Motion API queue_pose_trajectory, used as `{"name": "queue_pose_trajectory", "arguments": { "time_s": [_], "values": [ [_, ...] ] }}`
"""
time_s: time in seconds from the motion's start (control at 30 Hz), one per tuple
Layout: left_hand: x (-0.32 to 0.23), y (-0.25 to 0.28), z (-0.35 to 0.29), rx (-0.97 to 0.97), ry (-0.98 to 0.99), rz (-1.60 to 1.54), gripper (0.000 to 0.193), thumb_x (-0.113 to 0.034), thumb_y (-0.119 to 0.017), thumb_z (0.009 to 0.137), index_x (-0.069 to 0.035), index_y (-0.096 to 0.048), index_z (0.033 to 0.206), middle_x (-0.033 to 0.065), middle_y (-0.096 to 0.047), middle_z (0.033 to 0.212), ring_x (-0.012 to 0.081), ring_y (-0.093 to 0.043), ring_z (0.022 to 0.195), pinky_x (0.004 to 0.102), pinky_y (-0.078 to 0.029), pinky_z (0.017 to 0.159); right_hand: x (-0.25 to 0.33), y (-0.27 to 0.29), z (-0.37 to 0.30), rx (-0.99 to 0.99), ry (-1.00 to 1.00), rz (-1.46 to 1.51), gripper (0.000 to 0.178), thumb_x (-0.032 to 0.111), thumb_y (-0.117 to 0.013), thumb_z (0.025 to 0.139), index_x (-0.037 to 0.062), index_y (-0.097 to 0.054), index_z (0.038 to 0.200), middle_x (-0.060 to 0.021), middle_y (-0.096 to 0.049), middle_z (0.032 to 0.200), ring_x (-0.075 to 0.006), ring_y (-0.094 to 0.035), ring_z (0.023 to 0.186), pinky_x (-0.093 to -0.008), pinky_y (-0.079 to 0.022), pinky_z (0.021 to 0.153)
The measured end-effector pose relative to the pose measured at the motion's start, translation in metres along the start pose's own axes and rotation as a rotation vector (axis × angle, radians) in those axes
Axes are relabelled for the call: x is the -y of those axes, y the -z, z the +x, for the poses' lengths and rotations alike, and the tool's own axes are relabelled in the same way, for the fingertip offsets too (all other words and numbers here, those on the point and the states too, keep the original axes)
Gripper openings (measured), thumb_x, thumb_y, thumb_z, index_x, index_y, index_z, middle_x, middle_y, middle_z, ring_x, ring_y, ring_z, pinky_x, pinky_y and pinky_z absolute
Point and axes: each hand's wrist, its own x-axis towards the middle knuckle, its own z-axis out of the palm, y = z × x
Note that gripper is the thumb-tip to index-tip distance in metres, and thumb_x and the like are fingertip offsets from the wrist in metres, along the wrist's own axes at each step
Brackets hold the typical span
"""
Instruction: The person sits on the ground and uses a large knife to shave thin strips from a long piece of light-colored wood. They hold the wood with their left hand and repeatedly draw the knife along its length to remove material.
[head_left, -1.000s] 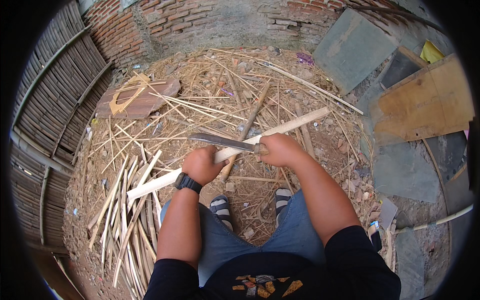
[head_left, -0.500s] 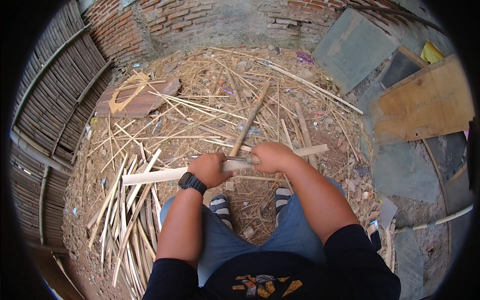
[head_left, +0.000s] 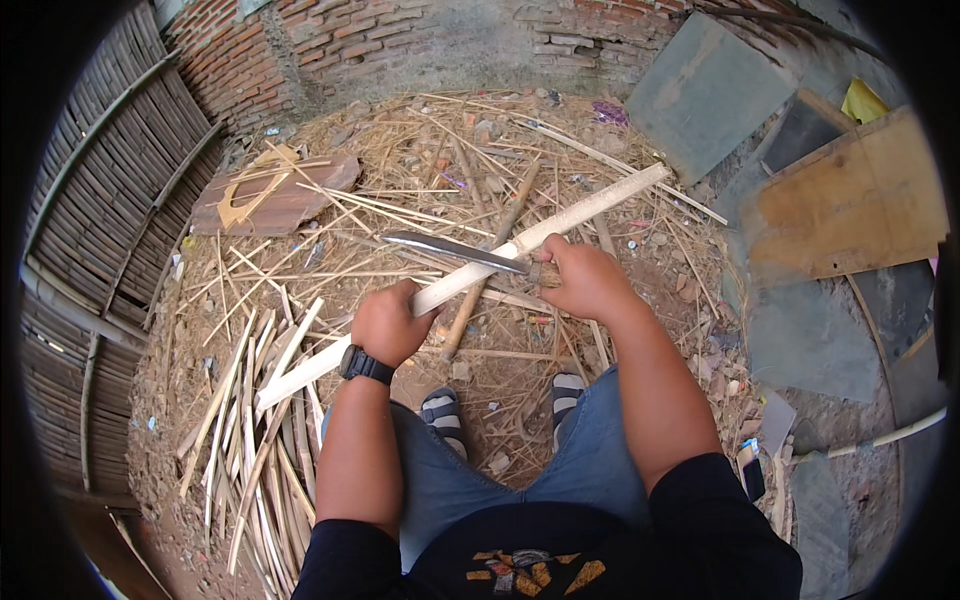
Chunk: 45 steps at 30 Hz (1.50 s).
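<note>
The bamboo strip (head_left: 470, 275) lies slantwise across the person's front, above the knees, its far end rising to the upper right and its near end dropping to the lower left over the pile of split slats (head_left: 250, 440). The left hand (head_left: 390, 325) has its fingers wrapped tight about the strip near its middle, seemingly to steady it against the blade. The right hand (head_left: 585, 280) has its fingers closed on the handle of a long knife (head_left: 455, 250), whose blade lies nearly flat along the strip and points away to the left, an angle that suits shaving or splitting along the grain. A wristwatch (head_left: 365, 365) sits on the left wrist. Shavings and thin sticks cover the ground (head_left: 420, 170), and two sandalled feet (head_left: 500, 405) rest below the hands.
</note>
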Motion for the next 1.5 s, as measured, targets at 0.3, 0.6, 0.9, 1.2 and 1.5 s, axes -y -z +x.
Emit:
{"name": "queue_pose_trajectory", "arguments": {
  "time_s": [0.3,0.6,0.9,1.2,1.5],
  "values": [
    [0.001,-0.005,0.001,-0.030,0.001,0.008,0.035,-0.038,-0.086,0.082,-0.007,-0.071,0.090,0.0176,-0.073,0.080,0.0395,-0.072,0.079,0.0494,-0.057,0.071,0.004,-0.007,0.004,0.101,0.056,-0.076,0.050,0.027,-0.077,0.081,0.0078,-0.071,0.127,-0.0211,-0.075,0.107,-0.0379,-0.072,0.104,-0.0485,-0.057,0.092],
    [-0.006,0.002,0.003,-0.078,0.022,-0.024,0.034,-0.037,-0.085,0.083,-0.007,-0.072,0.093,0.0175,-0.074,0.082,0.0398,-0.072,0.080,0.0498,-0.057,0.072,-0.033,-0.006,0.012,-0.110,-0.082,0.118,0.046,0.032,-0.079,0.083,0.0039,-0.073,0.119,-0.0227,-0.075,0.104,-0.0410,-0.071,0.105,-0.0490,-0.056,0.092],
    [-0.005,0.002,-0.001,-0.061,0.048,-0.012,0.034,-0.038,-0.085,0.082,-0.008,-0.073,0.092,0.0174,-0.074,0.083,0.0391,-0.073,0.081,0.0494,-0.057,0.073,-0.025,0.000,0.014,-0.011,-0.017,0.054,0.045,0.034,-0.079,0.083,0.0060,-0.072,0.117,-0.0216,-0.075,0.107,-0.0412,-0.071,0.106,-0.0502,-0.057,0.091],
    [-0.004,-0.005,0.002,-0.034,0.033,-0.009,0.033,-0.037,-0.085,0.083,-0.008,-0.074,0.093,0.0186,-0.075,0.085,0.0398,-0.073,0.083,0.0496,-0.058,0.074,-0.010,-0.002,0.006,0.106,-0.006,-0.059,0.050,0.034,-0.080,0.082,0.0076,-0.073,0.123,-0.0219,-0.075,0.107,-0.0395,-0.071,0.105,-0.0487,-0.057,0.091],
    [-0.009,0.001,0.003,-0.014,0.057,-0.008,0.031,-0.035,-0.084,0.082,-0.008,-0.073,0.093,0.0173,-0.075,0.086,0.0395,-0.073,0.083,0.0499,-0.058,0.075,-0.055,-0.010,0.021,-0.110,-0.124,0.104,0.054,0.034,-0.080,0.083,0.0047,-0.071,0.128,-0.0240,-0.074,0.116,-0.0394,-0.071,0.110,-0.0468,-0.056,0.096]
  ]
}}
